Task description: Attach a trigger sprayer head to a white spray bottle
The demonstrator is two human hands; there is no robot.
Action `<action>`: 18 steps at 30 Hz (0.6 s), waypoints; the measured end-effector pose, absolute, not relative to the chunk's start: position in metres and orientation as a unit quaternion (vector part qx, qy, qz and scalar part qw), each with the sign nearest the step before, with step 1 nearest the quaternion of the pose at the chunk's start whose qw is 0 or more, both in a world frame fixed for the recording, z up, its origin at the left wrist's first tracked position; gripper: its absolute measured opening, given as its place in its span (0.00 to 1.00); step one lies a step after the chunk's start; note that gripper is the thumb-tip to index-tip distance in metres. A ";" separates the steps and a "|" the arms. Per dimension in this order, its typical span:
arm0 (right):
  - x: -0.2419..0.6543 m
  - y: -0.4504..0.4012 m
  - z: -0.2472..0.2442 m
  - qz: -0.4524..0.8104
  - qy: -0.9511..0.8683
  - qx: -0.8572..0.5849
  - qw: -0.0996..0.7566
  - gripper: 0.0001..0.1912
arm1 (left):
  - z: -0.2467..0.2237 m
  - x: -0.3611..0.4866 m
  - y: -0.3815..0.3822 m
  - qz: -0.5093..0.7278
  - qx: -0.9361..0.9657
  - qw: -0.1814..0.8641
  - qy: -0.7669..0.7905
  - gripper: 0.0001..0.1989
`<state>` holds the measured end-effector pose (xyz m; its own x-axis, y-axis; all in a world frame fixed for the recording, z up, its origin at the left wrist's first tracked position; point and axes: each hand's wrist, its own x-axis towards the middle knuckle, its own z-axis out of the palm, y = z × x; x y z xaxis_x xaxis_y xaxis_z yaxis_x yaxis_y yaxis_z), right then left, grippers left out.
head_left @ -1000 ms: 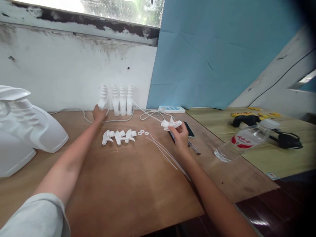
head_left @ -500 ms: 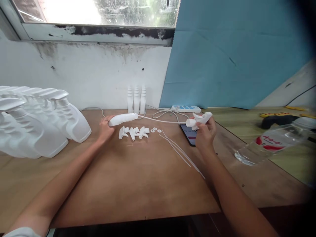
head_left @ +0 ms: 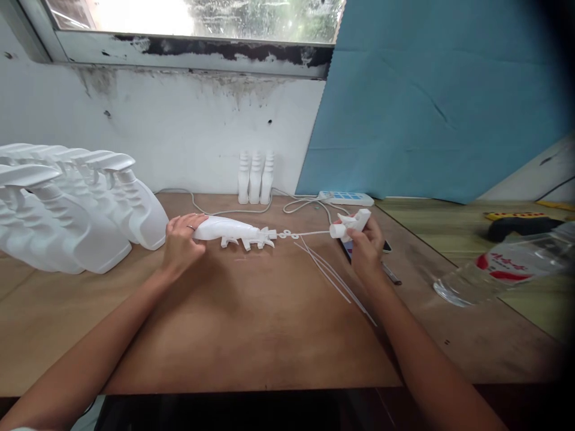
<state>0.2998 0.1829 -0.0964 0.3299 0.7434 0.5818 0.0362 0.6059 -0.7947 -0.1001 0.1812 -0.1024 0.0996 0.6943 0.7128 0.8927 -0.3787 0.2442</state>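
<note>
White bottle [head_left: 224, 228], gripped by my left hand [head_left: 183, 242] at eleven o'clock, now partly hides loose spray heads [head_left: 247, 244]; my right hand [head_left: 367, 242] pinches a sprayer [head_left: 357, 221] at one.

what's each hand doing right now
Left hand: closed on a white bottle.
Right hand: closed on a spray head, its thin tube pointing left.

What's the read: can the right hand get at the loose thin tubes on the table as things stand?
Probably yes: the tubes lie beside the right hand, with nothing visible on top. That hand holds a spray head, though, so it may need to free its fingers.
</note>
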 end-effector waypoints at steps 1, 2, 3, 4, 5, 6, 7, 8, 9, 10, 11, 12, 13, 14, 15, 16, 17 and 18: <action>0.298 0.183 -0.100 0.247 -0.532 -0.374 0.718 0.13 | -0.099 -0.098 0.175 -0.392 -0.737 0.139 -0.533 0.22; 0.297 0.183 -0.102 0.248 -0.538 -0.377 0.712 0.13 | -0.096 -0.096 0.170 -0.389 -0.743 0.151 -0.523 0.22; 0.297 0.183 -0.105 0.248 -0.540 -0.382 0.708 0.12 | -0.094 -0.095 0.166 -0.385 -0.750 0.162 -0.513 0.22; 0.297 0.184 -0.106 0.246 -0.540 -0.388 0.705 0.12 | -0.091 -0.093 0.162 -0.382 -0.756 0.174 -0.503 0.22; 0.297 0.184 -0.107 0.245 -0.536 -0.392 0.706 0.13 | -0.090 -0.092 0.160 -0.377 -0.762 0.184 -0.494 0.22; 0.298 0.184 -0.106 0.245 -0.530 -0.395 0.709 0.13 | -0.088 -0.092 0.159 -0.373 -0.766 0.195 -0.487 0.22; 0.298 0.184 -0.105 0.245 -0.520 -0.396 0.716 0.13 | -0.087 -0.092 0.158 -0.368 -0.768 0.205 -0.482 0.22; 0.299 0.185 -0.104 0.244 -0.509 -0.393 0.725 0.13 | -0.087 -0.092 0.158 -0.362 -0.770 0.214 -0.480 0.22; 0.299 0.185 -0.102 0.241 -0.499 -0.390 0.736 0.13 | -0.087 -0.093 0.159 -0.356 -0.771 0.222 -0.479 0.22; 0.299 0.185 -0.100 0.237 -0.490 -0.386 0.745 0.13 | -0.087 -0.094 0.159 -0.349 -0.771 0.229 -0.481 0.22; 0.300 0.185 -0.099 0.231 -0.482 -0.385 0.752 0.13 | -0.088 -0.095 0.160 -0.343 -0.772 0.235 -0.481 0.22; 0.299 0.185 -0.098 0.224 -0.477 -0.386 0.757 0.13 | -0.088 -0.096 0.160 -0.337 -0.773 0.239 -0.481 0.21; 0.298 0.185 -0.098 0.221 -0.477 -0.388 0.757 0.13 | -0.089 -0.096 0.160 -0.333 -0.775 0.242 -0.479 0.21; 0.297 0.185 -0.098 0.222 -0.480 -0.391 0.753 0.14 | -0.089 -0.095 0.160 -0.332 -0.777 0.244 -0.475 0.21; 0.295 0.184 -0.099 0.225 -0.487 -0.392 0.747 0.14 | -0.088 -0.094 0.159 -0.332 -0.780 0.244 -0.471 0.21; 0.292 0.184 -0.100 0.231 -0.497 -0.391 0.740 0.15 | -0.088 -0.093 0.157 -0.333 -0.783 0.244 -0.466 0.21; 0.289 0.182 -0.101 0.239 -0.509 -0.388 0.731 0.16 | -0.087 -0.091 0.156 -0.334 -0.785 0.242 -0.463 0.20; 0.285 0.180 -0.102 0.247 -0.522 -0.384 0.720 0.17 | -0.087 -0.089 0.154 -0.335 -0.786 0.241 -0.460 0.20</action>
<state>0.2849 0.1804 -0.1019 0.3332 0.7573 0.5617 0.0447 0.5824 -0.8117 -0.0889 0.1539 -0.0867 0.3526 0.5613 0.7487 0.8846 -0.4610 -0.0710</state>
